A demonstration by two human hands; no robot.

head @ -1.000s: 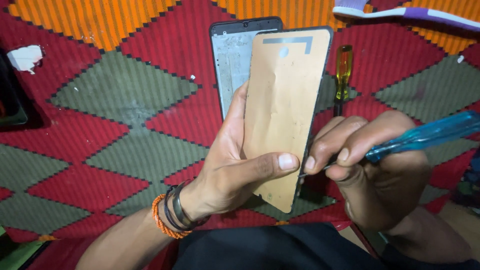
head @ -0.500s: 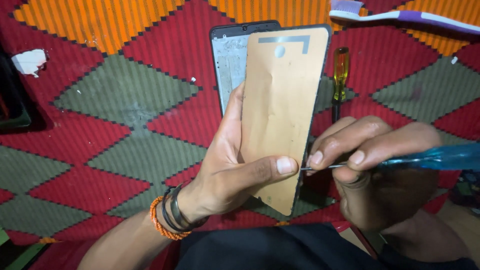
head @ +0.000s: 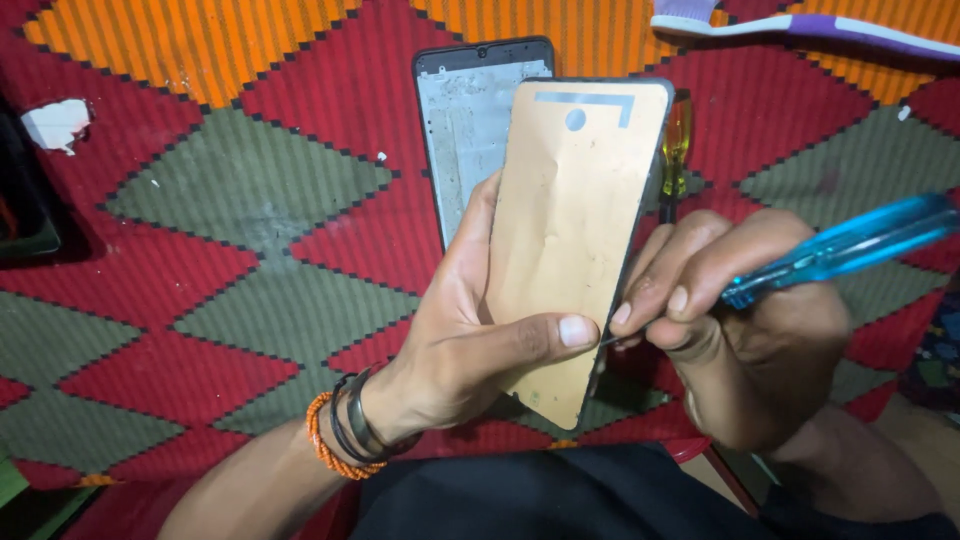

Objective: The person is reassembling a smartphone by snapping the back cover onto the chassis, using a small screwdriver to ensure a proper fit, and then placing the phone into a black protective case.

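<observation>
Tan-backed and dark-rimmed, the phone panel (head: 575,240) stands tilted in the left hand (head: 470,340), its fingers clamped on it with the thumb pressed across the lower face. Right beside it, the right hand (head: 740,330) has its fingers closed on a blue-handled screwdriver (head: 840,250), whose thin tip meets the panel's right edge near the thumb. Behind the panel, on a red, green and orange woven cloth (head: 230,260), lie an empty phone frame (head: 470,130), a yellow-handled screwdriver (head: 677,150) (partly hidden) and a purple-and-white toothbrush (head: 800,25).
</observation>
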